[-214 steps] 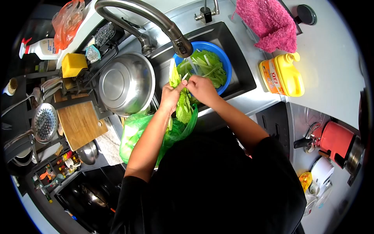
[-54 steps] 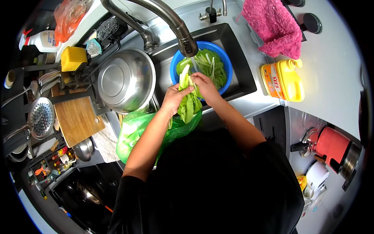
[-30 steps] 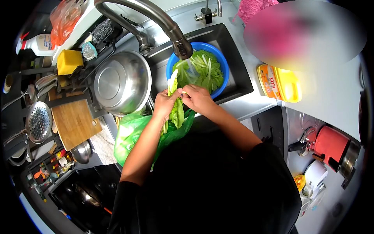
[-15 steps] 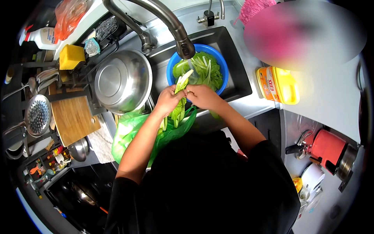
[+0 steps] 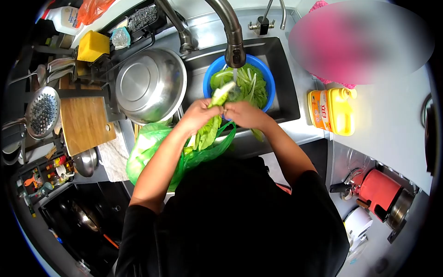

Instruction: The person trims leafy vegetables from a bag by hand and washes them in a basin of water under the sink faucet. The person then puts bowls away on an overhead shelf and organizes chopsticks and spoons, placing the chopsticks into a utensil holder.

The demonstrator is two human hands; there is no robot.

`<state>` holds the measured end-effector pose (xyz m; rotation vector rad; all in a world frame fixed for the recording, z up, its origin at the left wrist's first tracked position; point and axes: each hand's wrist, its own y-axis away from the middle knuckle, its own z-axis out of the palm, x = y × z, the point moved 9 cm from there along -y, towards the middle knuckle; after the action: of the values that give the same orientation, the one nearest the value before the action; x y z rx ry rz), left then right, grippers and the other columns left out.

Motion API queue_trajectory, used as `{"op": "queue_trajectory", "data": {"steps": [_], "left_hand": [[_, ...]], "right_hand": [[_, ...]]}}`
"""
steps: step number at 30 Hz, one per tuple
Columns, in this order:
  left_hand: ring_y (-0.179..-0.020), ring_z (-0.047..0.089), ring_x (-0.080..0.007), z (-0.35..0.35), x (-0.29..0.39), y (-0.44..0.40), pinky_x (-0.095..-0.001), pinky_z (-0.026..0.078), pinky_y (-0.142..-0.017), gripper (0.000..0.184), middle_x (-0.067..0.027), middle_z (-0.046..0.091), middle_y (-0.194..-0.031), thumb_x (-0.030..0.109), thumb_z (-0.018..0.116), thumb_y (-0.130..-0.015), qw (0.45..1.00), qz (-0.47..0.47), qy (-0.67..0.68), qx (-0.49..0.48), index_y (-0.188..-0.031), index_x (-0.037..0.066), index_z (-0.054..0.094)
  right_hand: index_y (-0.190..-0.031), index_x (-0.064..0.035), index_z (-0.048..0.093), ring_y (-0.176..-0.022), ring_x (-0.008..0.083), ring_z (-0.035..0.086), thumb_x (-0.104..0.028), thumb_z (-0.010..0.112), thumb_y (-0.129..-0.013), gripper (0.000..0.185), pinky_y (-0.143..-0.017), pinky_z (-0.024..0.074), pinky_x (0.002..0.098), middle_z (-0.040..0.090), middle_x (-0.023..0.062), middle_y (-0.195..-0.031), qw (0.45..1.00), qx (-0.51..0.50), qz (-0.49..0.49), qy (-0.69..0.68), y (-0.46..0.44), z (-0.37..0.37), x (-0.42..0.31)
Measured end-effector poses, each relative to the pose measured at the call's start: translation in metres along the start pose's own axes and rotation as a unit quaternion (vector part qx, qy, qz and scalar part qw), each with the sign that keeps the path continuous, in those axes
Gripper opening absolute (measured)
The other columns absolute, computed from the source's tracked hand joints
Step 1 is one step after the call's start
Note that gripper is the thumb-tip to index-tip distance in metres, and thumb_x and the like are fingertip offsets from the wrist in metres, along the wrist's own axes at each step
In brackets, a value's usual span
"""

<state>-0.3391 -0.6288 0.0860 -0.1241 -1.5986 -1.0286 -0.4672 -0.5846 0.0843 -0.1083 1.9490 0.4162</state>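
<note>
Nearest, below the black shirt [image 5: 230, 217]'s neckline side of the view, a green plastic bag [image 5: 150, 147] slumps at the counter edge, its mouth gathered under the forearm. Just beyond it, the left hand [image 5: 198, 115] is clamped around a long-leafed bunch of greens [image 5: 207, 133], pale stalk end pointing toward the tap, leaves drooping over the bag. The right hand [image 5: 244, 114] meets it at the stalk, fingers curled in; blur and overlap hide what they pinch, so I cannot tell whether they grip. A loose leaf [image 5: 257, 135] hangs below the right wrist.

The step in hand looks like parting leaves from the bunch; the next move seems to call for a firm left grip and a clean outward pull from the right.

Farther on, the blue basin [image 5: 272, 87] in the sink [image 5: 290, 99] holds more leaves, with water running from the pull-down faucet [image 5: 234, 41] onto them.
</note>
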Motion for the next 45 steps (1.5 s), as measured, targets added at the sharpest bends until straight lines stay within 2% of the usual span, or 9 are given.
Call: {"op": "queue_trajectory", "data": {"steps": [8,10,11,14,18,21,24,33,45], "left_hand": [[-0.074,0.065,-0.0117,-0.059,0.043,0.046,-0.0255,0.051,-0.068,0.019,-0.0032,0.070,-0.085,0.023,0.074,-0.093,0.962,0.001,0.245,0.119,-0.095,0.005,0.070],[-0.078,0.064,-0.0127,-0.064,0.058,0.062,-0.0238,0.051,-0.072,0.018,-0.0035,0.067,-0.086,0.018,0.073,-0.093,0.944,0.020,0.300,0.134,-0.101,0.004,0.066],[-0.080,0.064,-0.0139,-0.071,0.061,0.070,-0.0243,0.052,-0.074,0.022,-0.0059,0.066,-0.089,0.016,0.073,-0.092,0.929,0.040,0.330,0.164,-0.105,0.002,0.064],[-0.083,0.065,-0.0154,-0.085,0.069,0.093,-0.0255,0.052,-0.075,0.019,-0.0078,0.066,-0.091,0.016,0.071,-0.094,0.884,0.086,0.421,0.183,-0.104,0.001,0.065],[-0.084,0.060,-0.0158,-0.115,0.103,0.133,-0.0267,0.051,-0.077,0.016,-0.0070,0.061,-0.091,0.015,0.066,-0.097,0.848,0.198,0.467,0.151,-0.105,0.002,0.061],[-0.078,0.050,-0.0131,-0.143,0.114,0.188,-0.0258,0.044,-0.069,0.014,-0.0042,0.055,-0.092,0.018,0.056,-0.104,0.831,0.262,0.451,0.195,-0.105,0.004,0.056],[-0.078,0.050,-0.0142,-0.181,0.090,0.262,-0.0269,0.043,-0.070,0.015,-0.0052,0.056,-0.092,0.017,0.055,-0.103,0.798,0.288,0.455,0.271,-0.106,0.003,0.057],[-0.083,0.062,-0.0176,-0.184,-0.129,0.460,-0.0294,0.051,-0.072,0.018,-0.0073,0.061,-0.089,0.020,0.062,-0.097,0.665,0.171,0.448,0.573,-0.096,0.003,0.062],[-0.105,0.064,-0.0345,-0.108,-0.386,0.332,-0.0472,0.055,-0.093,0.024,-0.0163,0.065,-0.122,0.025,0.055,-0.104,0.590,0.120,0.679,0.419,-0.113,0.003,0.060]], "right_hand": [[-0.135,0.0005,0.056,-0.100,0.0382,0.067,-0.036,0.060,-0.097,0.053,-0.088,0.0531,0.0427,0.069,0.0212,-0.115,0.882,0.304,0.102,-0.346,-0.027,-0.056,0.137],[-0.147,0.0027,0.039,-0.118,0.0403,0.059,-0.042,0.065,-0.093,0.074,-0.100,0.0479,0.0455,0.061,0.0262,-0.129,0.931,0.302,0.204,0.020,-0.020,-0.053,0.173],[-0.152,0.0038,0.031,-0.127,0.0414,0.055,-0.044,0.068,-0.092,0.086,-0.105,0.0453,0.0469,0.056,0.0287,-0.137,0.904,0.286,0.242,0.206,-0.021,-0.057,0.179],[-0.159,-0.0067,0.023,-0.141,0.0441,0.041,-0.050,0.072,-0.086,0.098,-0.115,0.0370,0.0494,0.037,0.0317,-0.154,0.932,0.080,0.314,0.161,-0.031,-0.012,0.193],[-0.158,-0.0302,0.029,-0.144,0.0421,0.037,-0.054,0.069,-0.087,0.085,-0.117,0.0345,0.0482,0.019,0.0266,-0.164,0.910,-0.111,0.175,0.360,-0.039,0.044,0.197],[-0.154,-0.0221,0.039,-0.141,0.0414,0.041,-0.053,0.068,-0.088,0.079,-0.116,0.0359,0.0483,0.031,0.0250,-0.160,0.839,-0.090,0.246,0.476,-0.033,0.022,0.173],[-0.144,-0.0150,0.052,-0.133,0.0396,0.051,-0.048,0.069,-0.088,0.067,-0.111,0.0407,0.0464,0.053,0.0223,-0.145,0.910,-0.170,0.143,0.350,-0.048,0.034,0.211],[-0.145,-0.0102,0.054,-0.129,0.0372,0.057,-0.031,0.067,-0.094,0.056,-0.108,0.0437,0.0396,0.057,0.0246,-0.141,0.957,-0.021,0.156,0.245,-0.012,-0.008,0.183],[-0.142,-0.0101,0.058,-0.120,0.0400,0.063,-0.040,0.065,-0.095,0.056,-0.102,0.0473,0.0425,0.065,0.0267,-0.127,0.945,0.001,0.171,0.280,-0.032,-0.015,0.141]]}}
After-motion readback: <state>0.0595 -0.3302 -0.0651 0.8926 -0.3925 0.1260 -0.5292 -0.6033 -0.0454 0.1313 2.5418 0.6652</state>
